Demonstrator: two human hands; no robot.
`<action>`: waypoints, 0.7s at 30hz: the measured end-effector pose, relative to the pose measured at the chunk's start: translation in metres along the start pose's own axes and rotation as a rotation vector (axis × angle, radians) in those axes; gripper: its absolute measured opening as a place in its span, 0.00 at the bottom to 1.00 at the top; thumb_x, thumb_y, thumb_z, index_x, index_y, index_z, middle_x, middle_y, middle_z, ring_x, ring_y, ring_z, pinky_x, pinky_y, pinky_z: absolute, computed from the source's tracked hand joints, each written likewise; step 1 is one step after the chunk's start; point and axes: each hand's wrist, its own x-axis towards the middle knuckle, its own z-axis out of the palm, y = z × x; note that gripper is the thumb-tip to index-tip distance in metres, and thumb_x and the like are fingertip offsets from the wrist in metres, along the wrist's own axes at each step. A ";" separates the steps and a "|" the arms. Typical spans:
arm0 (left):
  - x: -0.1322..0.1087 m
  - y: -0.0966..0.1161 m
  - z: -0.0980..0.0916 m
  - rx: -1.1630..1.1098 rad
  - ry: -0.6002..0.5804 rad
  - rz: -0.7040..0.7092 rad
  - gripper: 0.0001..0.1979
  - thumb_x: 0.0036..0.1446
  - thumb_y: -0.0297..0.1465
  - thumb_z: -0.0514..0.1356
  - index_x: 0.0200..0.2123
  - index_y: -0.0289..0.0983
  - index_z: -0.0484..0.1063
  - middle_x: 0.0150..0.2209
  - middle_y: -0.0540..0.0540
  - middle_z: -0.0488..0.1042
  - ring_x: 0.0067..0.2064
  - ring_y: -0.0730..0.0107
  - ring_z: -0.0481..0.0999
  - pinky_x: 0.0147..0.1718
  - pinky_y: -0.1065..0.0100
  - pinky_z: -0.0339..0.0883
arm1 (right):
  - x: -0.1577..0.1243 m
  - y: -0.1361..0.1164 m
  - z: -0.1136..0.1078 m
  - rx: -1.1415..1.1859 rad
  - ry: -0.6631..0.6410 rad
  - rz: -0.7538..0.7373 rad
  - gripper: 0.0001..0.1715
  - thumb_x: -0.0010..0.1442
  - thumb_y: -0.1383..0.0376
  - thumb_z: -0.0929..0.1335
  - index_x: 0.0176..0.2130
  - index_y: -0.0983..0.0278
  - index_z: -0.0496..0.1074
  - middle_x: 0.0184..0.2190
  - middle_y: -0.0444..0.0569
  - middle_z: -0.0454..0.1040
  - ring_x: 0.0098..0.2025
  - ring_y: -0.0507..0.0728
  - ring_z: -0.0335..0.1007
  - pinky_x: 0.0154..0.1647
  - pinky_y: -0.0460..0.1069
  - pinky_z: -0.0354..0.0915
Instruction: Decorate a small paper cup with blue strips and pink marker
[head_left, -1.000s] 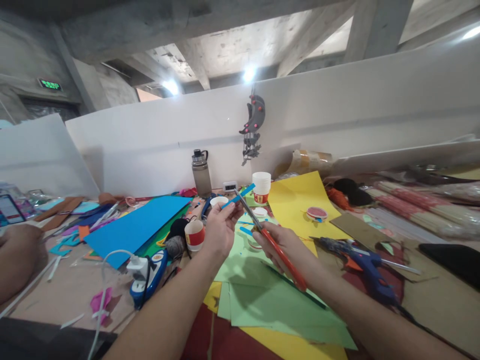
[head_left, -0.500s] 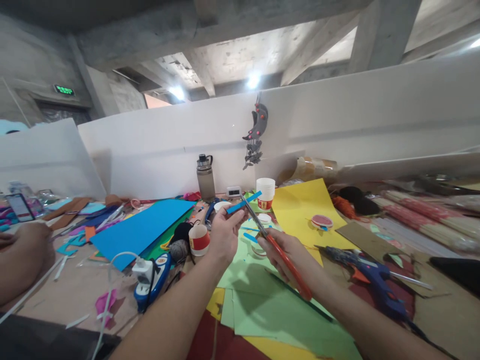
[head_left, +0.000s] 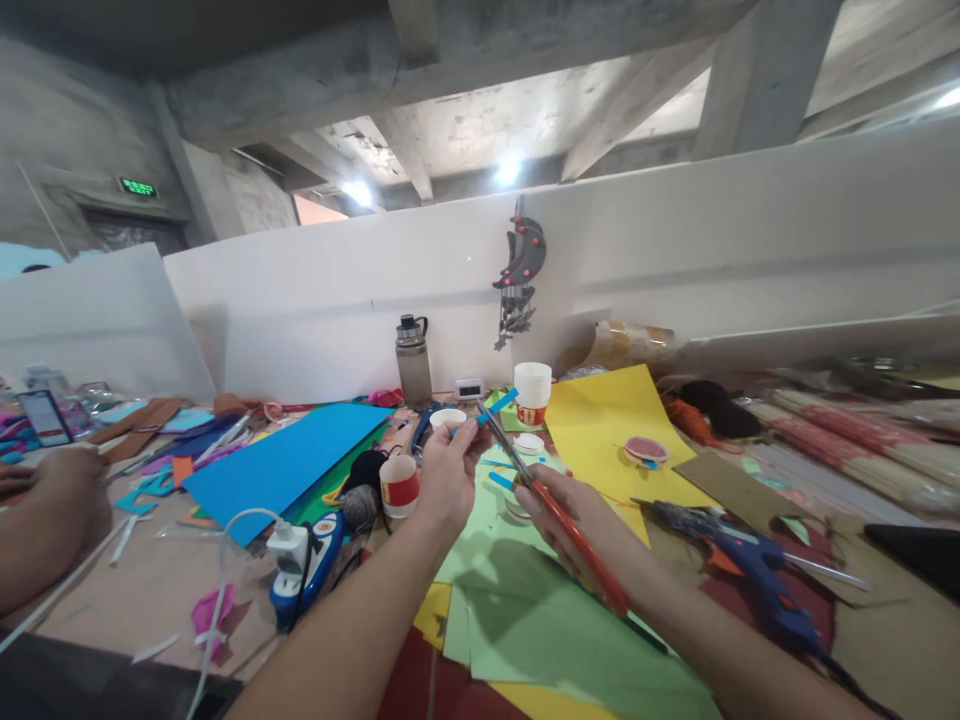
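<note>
Above the light green paper (head_left: 540, 610), my left hand (head_left: 450, 470) pinches a narrow blue paper strip (head_left: 505, 402) between thumb and fingers. My right hand (head_left: 566, 510) is closed around red-handled scissors (head_left: 577, 550). Their blades cross the strip just right of my left fingertips, and the strip's free end sticks out beyond them. How far the blades are parted is too small to tell. Several blue paper scraps (head_left: 501, 480) lie on the green paper below. A red and white paper cup (head_left: 400, 487) stands left of my left hand.
A blue hot glue gun (head_left: 750, 560) lies to the right, near yellow paper (head_left: 600, 420). Stacked paper cups (head_left: 532, 390) and a bottle (head_left: 413, 365) stand at the back. Left are a power strip (head_left: 307, 570), a blue sheet (head_left: 289, 460) and another person's hand (head_left: 67, 490).
The strip has shifted in my left hand, with less of it showing left of the blades. My left fingertips sit closer to the scissors. The view has tilted slightly upward.
</note>
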 end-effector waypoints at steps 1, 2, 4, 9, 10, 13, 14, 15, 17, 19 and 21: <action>0.000 0.000 0.000 0.000 -0.003 0.000 0.08 0.44 0.29 0.66 0.25 0.33 0.69 0.26 0.48 0.75 0.31 0.74 0.75 0.38 0.69 0.66 | 0.000 0.000 0.000 -0.001 -0.001 0.002 0.19 0.55 0.48 0.64 0.33 0.61 0.63 0.13 0.34 0.57 0.12 0.45 0.52 0.13 0.41 0.51; 0.000 0.000 0.000 0.000 -0.004 -0.002 0.08 0.44 0.29 0.66 0.25 0.34 0.69 0.26 0.48 0.75 0.31 0.73 0.75 0.38 0.69 0.66 | 0.000 0.000 0.000 -0.002 0.001 0.003 0.19 0.55 0.49 0.64 0.33 0.61 0.63 0.13 0.34 0.57 0.12 0.46 0.52 0.13 0.41 0.51; -0.001 0.001 0.001 0.003 0.004 -0.003 0.08 0.44 0.29 0.66 0.25 0.34 0.69 0.27 0.48 0.75 0.31 0.73 0.74 0.38 0.69 0.66 | 0.000 0.000 0.001 -0.005 0.009 -0.001 0.18 0.55 0.49 0.64 0.32 0.61 0.63 0.13 0.34 0.57 0.12 0.46 0.52 0.13 0.41 0.51; -0.001 0.002 0.003 0.005 0.019 0.003 0.08 0.43 0.29 0.66 0.24 0.34 0.68 0.26 0.49 0.74 0.30 0.74 0.74 0.37 0.69 0.66 | 0.001 -0.002 0.000 -0.024 0.017 -0.012 0.17 0.54 0.50 0.64 0.31 0.61 0.63 0.13 0.35 0.58 0.13 0.46 0.54 0.14 0.41 0.52; -0.001 0.002 0.003 0.001 0.019 0.001 0.09 0.43 0.29 0.67 0.24 0.34 0.68 0.26 0.49 0.74 0.30 0.73 0.74 0.37 0.69 0.66 | 0.001 -0.003 -0.001 -0.030 0.016 -0.010 0.17 0.54 0.50 0.65 0.31 0.61 0.63 0.13 0.35 0.58 0.13 0.47 0.54 0.14 0.42 0.52; -0.001 0.002 0.003 -0.008 0.020 -0.001 0.09 0.43 0.29 0.67 0.24 0.34 0.68 0.26 0.49 0.74 0.31 0.73 0.75 0.38 0.69 0.66 | 0.000 -0.002 -0.001 -0.032 0.019 -0.007 0.19 0.55 0.48 0.64 0.32 0.61 0.63 0.13 0.35 0.58 0.13 0.46 0.53 0.14 0.42 0.52; -0.001 0.002 0.003 -0.009 0.020 0.001 0.09 0.42 0.29 0.67 0.24 0.34 0.68 0.26 0.49 0.74 0.31 0.73 0.75 0.38 0.69 0.66 | 0.000 -0.002 0.000 -0.030 0.022 -0.007 0.19 0.55 0.48 0.64 0.31 0.61 0.63 0.13 0.35 0.57 0.13 0.46 0.53 0.14 0.41 0.52; -0.001 0.002 0.003 -0.008 0.020 0.003 0.09 0.43 0.29 0.67 0.24 0.34 0.68 0.26 0.49 0.74 0.30 0.73 0.75 0.38 0.69 0.67 | 0.000 -0.001 0.000 -0.030 0.023 -0.009 0.20 0.55 0.47 0.64 0.31 0.61 0.63 0.13 0.35 0.57 0.13 0.46 0.53 0.14 0.41 0.52; -0.001 0.002 0.003 -0.006 0.015 0.007 0.09 0.43 0.29 0.67 0.24 0.34 0.68 0.26 0.49 0.74 0.30 0.74 0.75 0.38 0.69 0.67 | 0.000 -0.001 0.001 -0.034 0.026 -0.014 0.21 0.54 0.46 0.65 0.31 0.61 0.63 0.13 0.35 0.56 0.13 0.46 0.53 0.14 0.42 0.51; -0.001 0.001 0.003 -0.003 0.008 0.007 0.08 0.43 0.29 0.66 0.23 0.34 0.69 0.26 0.48 0.75 0.30 0.74 0.75 0.37 0.69 0.67 | 0.001 0.000 0.002 -0.030 0.034 -0.019 0.21 0.53 0.46 0.65 0.31 0.61 0.63 0.13 0.36 0.56 0.14 0.47 0.52 0.14 0.42 0.51; -0.001 0.001 0.002 -0.001 0.007 0.002 0.08 0.43 0.29 0.67 0.24 0.34 0.69 0.26 0.48 0.75 0.30 0.74 0.75 0.37 0.69 0.67 | 0.001 0.000 0.002 -0.016 0.049 -0.022 0.21 0.54 0.46 0.64 0.31 0.61 0.64 0.13 0.36 0.55 0.13 0.46 0.51 0.13 0.42 0.50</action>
